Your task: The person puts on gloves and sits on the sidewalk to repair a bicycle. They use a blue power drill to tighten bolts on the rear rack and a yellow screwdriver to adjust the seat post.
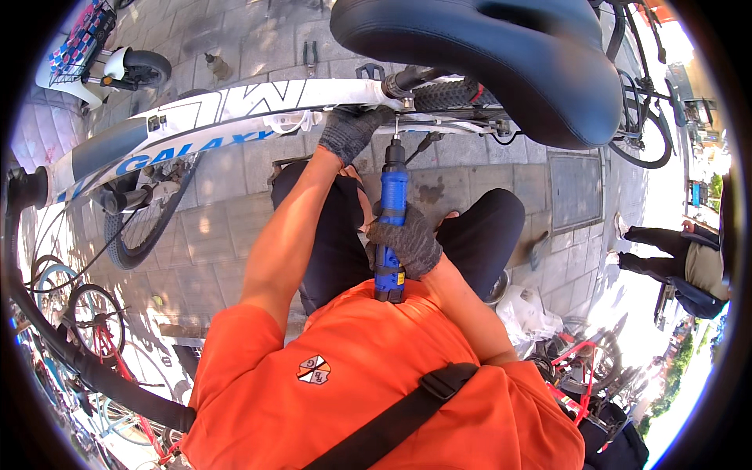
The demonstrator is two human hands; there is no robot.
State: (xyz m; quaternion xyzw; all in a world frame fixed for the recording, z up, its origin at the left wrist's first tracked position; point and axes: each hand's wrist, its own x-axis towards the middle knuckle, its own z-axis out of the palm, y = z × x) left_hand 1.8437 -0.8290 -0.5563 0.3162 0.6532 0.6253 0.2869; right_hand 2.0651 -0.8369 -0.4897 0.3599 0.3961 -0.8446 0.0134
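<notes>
A white bicycle frame (227, 102) with blue lettering stretches across in front of me, its black saddle (478, 70) looming at the upper right. My left hand (348, 135), in a dark grey knit glove, is closed on the frame beside the seat clamp (406, 103); its fingertips are partly hidden. My right hand (407, 239), gloved alike, wraps the body of a blue power screwdriver (394, 188). The tool points away from me, and its thin bit (397, 127) reaches up to the seat clamp area. Whether the tip sits in a bolt is too small to tell.
Pliers (310, 55) and a small bottle (218, 66) are on the paving beyond the frame. A white plastic bag (525, 313) lies at my right, near a red bicycle (580, 376). Another person (674, 251) stands far right. More bicycles (94, 321) crowd the left.
</notes>
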